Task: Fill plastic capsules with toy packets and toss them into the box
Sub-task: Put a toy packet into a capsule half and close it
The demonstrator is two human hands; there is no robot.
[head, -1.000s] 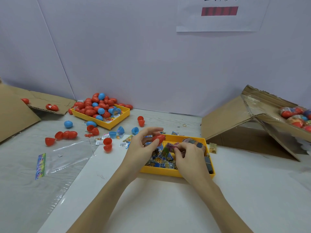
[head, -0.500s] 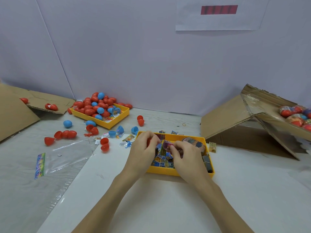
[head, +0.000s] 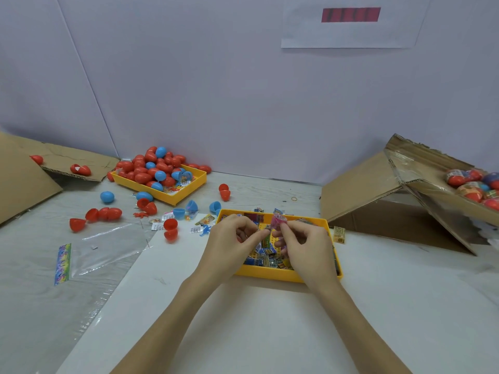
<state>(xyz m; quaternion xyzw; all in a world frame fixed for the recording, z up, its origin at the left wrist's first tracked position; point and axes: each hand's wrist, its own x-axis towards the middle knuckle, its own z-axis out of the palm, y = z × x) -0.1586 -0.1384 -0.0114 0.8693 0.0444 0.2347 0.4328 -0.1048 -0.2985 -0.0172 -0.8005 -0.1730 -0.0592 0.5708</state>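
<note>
You are looking at a pale wall (head: 216, 90), and a white paper sheet (head: 351, 31) with a dark red bar is hanging on it near the top. On the worktop (head: 270, 319), a clear plastic bag (head: 108, 247) with a colourful printed strip is lying flat at the left side. A small rubber band (head: 294, 198) is lying near the wall, well apart from the bag. At the far left, a flat piece of cardboard (head: 19, 182) is leaning over the worktop.
</note>
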